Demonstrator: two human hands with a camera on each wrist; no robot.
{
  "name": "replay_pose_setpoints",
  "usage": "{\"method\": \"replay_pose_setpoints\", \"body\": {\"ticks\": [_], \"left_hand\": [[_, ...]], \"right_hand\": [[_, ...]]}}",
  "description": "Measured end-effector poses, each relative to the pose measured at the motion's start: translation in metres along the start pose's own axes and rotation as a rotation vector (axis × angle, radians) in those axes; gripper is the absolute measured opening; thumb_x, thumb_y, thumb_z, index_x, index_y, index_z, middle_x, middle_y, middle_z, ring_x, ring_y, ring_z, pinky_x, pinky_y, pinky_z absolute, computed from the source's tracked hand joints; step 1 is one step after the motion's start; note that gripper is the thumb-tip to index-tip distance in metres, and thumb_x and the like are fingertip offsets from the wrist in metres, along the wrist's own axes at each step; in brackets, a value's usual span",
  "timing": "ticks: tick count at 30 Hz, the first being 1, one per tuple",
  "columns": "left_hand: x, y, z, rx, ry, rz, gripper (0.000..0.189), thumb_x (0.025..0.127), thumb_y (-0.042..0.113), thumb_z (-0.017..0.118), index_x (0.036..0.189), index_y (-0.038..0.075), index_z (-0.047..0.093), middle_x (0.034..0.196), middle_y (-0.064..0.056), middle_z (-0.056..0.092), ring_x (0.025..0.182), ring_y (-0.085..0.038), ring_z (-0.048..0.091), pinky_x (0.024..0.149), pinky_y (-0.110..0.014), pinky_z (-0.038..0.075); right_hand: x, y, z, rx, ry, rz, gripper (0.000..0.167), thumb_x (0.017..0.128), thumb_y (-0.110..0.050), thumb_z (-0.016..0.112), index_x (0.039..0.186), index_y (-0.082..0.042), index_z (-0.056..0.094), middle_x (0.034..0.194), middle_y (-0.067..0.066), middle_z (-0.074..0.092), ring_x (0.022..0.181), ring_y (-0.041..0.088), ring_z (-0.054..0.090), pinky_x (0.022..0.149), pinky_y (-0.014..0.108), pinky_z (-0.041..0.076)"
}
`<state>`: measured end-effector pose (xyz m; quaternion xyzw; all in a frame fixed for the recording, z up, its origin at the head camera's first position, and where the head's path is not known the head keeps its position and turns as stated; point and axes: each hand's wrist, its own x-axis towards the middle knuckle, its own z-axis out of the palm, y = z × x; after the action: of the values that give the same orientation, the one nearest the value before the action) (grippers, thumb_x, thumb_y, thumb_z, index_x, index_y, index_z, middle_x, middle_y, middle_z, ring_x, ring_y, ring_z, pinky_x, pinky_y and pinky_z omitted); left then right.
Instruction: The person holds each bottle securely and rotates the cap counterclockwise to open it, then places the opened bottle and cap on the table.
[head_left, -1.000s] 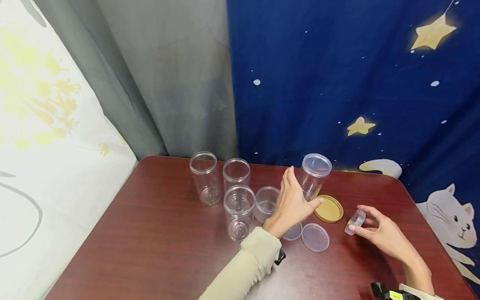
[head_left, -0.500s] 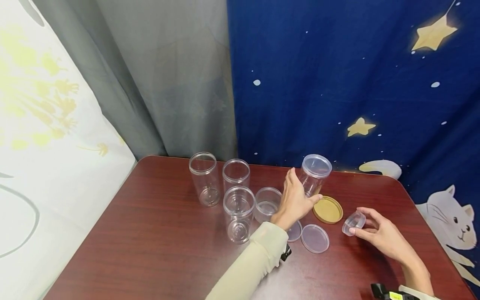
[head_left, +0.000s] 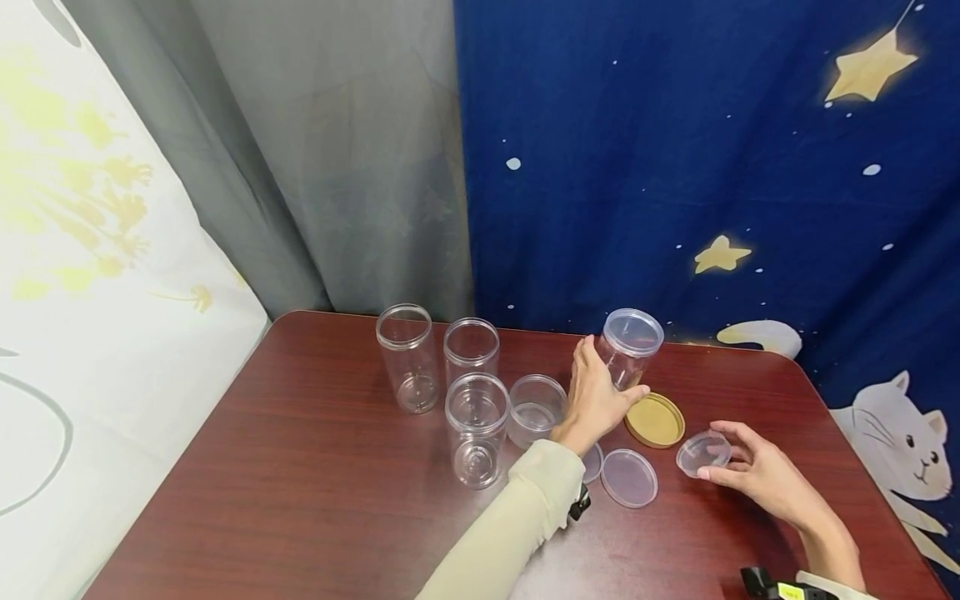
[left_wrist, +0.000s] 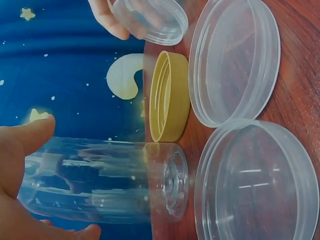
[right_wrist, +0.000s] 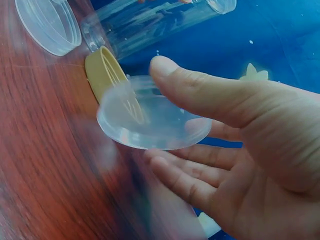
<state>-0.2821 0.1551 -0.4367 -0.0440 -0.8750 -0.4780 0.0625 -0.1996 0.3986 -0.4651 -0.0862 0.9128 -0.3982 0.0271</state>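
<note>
In the head view my left hand [head_left: 600,396] curves round a clear plastic jar [head_left: 630,354] that stands upright with a translucent lid [head_left: 634,332] on top. The left wrist view shows the thumb at one side of this jar and fingertips at the other; how firmly they press cannot be told. My right hand [head_left: 772,475] pinches a clear round lid [head_left: 703,454] by its edge, thumb on one side and fingers on the other, raised off the table in the right wrist view. A gold lid [head_left: 655,420] lies between the hands, close to the jar's base.
Left of my left arm stand several open clear jars, among them a tall one [head_left: 408,358], a front one [head_left: 477,433] and a short one [head_left: 536,408]. Two translucent lids lie before the left hand, one a flat lid [head_left: 629,478]. A curtain [head_left: 360,167] hangs behind the table [head_left: 300,467].
My left hand has moved slightly right, closer round the lidded jar. The right hand has turned its lid from nearly edge-on to flatter. The jars stay put.
</note>
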Motion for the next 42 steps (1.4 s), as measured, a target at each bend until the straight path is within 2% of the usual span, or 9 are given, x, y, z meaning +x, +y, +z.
{"method": "replay_pose_setpoints", "body": {"ticks": [4,8,15,20,25,31,36,42], "left_hand": [[0.003,-0.001,0.002,-0.021,0.034,0.016,0.103,0.071,0.033,0.089,0.149,0.004,0.029,0.149,-0.015,0.041,0.135,-0.026,0.045,0.110,-0.037,0.040],[0.005,-0.002,0.004,-0.035,0.035,0.006,0.102,0.071,0.033,0.089,0.148,0.003,0.030,0.144,-0.015,0.046,0.132,-0.026,0.048,0.110,-0.036,0.041],[0.005,-0.002,0.009,-0.016,0.032,-0.003,0.095,0.073,0.032,0.088,0.145,0.003,0.034,0.140,-0.014,0.052,0.129,-0.027,0.051,0.107,-0.037,0.043],[0.005,-0.002,0.009,0.017,0.059,0.015,0.077,0.073,0.031,0.089,0.131,0.007,0.044,0.123,-0.009,0.059,0.117,-0.025,0.056,0.099,-0.035,0.048],[0.006,-0.003,0.007,0.014,0.064,0.029,0.066,0.073,0.031,0.089,0.119,0.010,0.047,0.111,-0.006,0.058,0.110,-0.023,0.057,0.094,-0.034,0.049],[0.005,-0.002,0.005,-0.004,0.050,0.033,0.062,0.075,0.033,0.087,0.117,0.012,0.046,0.110,-0.005,0.057,0.106,-0.021,0.058,0.091,-0.033,0.049],[0.004,0.004,0.000,-0.007,0.041,0.062,0.062,0.076,0.033,0.086,0.119,0.014,0.046,0.111,-0.002,0.056,0.107,-0.018,0.057,0.091,-0.031,0.049],[0.002,0.011,-0.006,0.016,0.053,0.106,0.068,0.077,0.036,0.085,0.126,0.013,0.045,0.117,-0.005,0.057,0.111,-0.018,0.057,0.093,-0.031,0.049]], "right_hand": [[-0.002,0.004,-0.004,-0.047,-0.054,-0.005,0.073,0.078,-0.010,0.083,0.134,0.016,0.042,0.126,0.036,0.056,0.091,-0.011,0.056,0.069,0.017,0.053],[-0.004,0.006,-0.004,-0.086,-0.087,-0.003,0.075,0.077,-0.011,0.084,0.134,0.016,0.043,0.124,0.034,0.058,0.089,-0.007,0.056,0.068,0.019,0.051],[-0.006,0.007,-0.002,-0.216,-0.091,0.029,0.078,0.073,-0.024,0.087,0.133,0.011,0.050,0.112,0.018,0.060,0.087,0.003,0.053,0.069,0.021,0.045],[-0.006,0.007,0.001,-0.218,-0.097,0.027,0.079,0.072,-0.029,0.088,0.132,0.007,0.052,0.113,0.015,0.058,0.088,0.006,0.050,0.070,0.021,0.044],[-0.005,0.010,0.003,-0.207,-0.093,0.008,0.077,0.071,-0.030,0.089,0.130,0.006,0.054,0.113,0.014,0.058,0.089,0.006,0.049,0.071,0.022,0.044],[-0.005,0.013,0.005,-0.227,-0.095,0.011,0.080,0.069,-0.031,0.090,0.130,0.005,0.054,0.112,0.012,0.057,0.090,0.007,0.048,0.071,0.022,0.045],[-0.004,0.015,0.007,-0.239,-0.088,0.003,0.082,0.067,-0.032,0.091,0.130,0.005,0.054,0.113,0.013,0.056,0.091,0.010,0.047,0.072,0.022,0.045],[-0.003,0.017,0.010,-0.246,-0.065,-0.044,0.080,0.062,-0.025,0.094,0.125,0.007,0.056,0.110,0.014,0.056,0.089,0.012,0.046,0.071,0.024,0.044]]}}
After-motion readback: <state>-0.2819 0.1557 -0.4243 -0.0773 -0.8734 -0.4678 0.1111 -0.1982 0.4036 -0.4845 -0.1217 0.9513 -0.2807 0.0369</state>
